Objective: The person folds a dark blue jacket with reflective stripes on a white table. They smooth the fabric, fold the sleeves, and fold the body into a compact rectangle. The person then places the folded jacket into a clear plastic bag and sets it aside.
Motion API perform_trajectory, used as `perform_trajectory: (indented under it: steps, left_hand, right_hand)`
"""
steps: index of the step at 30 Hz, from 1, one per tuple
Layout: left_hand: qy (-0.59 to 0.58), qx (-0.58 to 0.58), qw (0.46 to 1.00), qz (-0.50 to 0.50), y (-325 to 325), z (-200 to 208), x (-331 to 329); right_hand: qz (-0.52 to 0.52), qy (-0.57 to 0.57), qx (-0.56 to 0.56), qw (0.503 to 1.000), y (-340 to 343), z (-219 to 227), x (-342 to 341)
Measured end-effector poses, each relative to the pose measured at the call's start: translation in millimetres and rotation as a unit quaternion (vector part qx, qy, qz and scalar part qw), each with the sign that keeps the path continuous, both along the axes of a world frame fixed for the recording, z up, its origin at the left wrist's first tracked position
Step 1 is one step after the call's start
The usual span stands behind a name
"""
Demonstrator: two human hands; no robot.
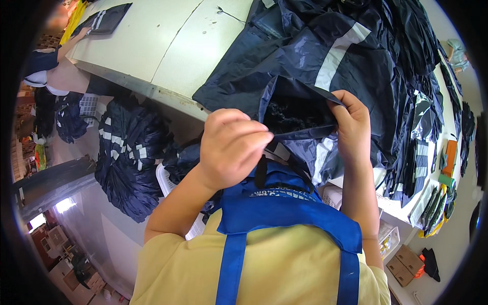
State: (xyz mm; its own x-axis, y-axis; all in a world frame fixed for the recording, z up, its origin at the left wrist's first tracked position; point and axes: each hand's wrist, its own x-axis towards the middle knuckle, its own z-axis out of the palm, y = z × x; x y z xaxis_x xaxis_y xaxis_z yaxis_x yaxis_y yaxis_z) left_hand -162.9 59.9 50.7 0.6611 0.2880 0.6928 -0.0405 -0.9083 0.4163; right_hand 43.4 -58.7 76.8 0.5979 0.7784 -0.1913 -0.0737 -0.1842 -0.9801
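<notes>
Navy rain garment: it lies on the white worktable, close to the near edge, with a pale reflective stripe across it; the part in the hands is raised at this edge, above the blue apron
Handling: I judge the cloth to be light, thin and soft, rather slippery because of its shine, and not fragile; it probably folds down when nobody supports it
Open mouth: a kind of pocket of the garment, spread between two hands, dark inside, with some glossy folds or lining that I cannot tell exactly
Where to take hold: best by the rim, at two opposite corners, since the loose middle would likely slide and give no firm grip
Left hand: the fingers are curled and together, and their tips seem to pinch the left corner of the rim; the contact is partly hidden
Right hand: thumb and forefinger are clamped on the right corner of the rim
White basket: below the near edge of the worktable, with dark cloth at its mouth
White crate: below the right part of the same edge, with small contents that I cannot identify
Cardboard boxes: on the floor beyond this crate; what is in them does not show
</notes>
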Motion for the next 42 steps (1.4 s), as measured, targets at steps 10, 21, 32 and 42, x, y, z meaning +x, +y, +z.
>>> perform_trajectory:
  steps: [10,21,32,42]
  left_hand:
    - [0.043,-0.536,0.843,0.009,9.8,10.8,7.0]
    - [0.13,-0.403,0.905,0.045,17.8,8.9,-14.5]
    - [0.229,-0.305,0.907,0.18,175.0,-80.2,67.6]
    - [0.194,-0.586,0.765,0.183,270.5,-142.5,325.9]
  right_hand:
    - [0.032,-0.146,-0.009,0.989,5.9,21.6,-24.5]
    - [0.115,-0.283,0.158,0.939,-20.4,8.0,-25.4]
    - [-0.082,-0.491,-0.302,0.813,-158.3,-158.4,88.4]
    - [-0.394,-0.434,-0.324,0.743,-177.8,-158.9,384.2]
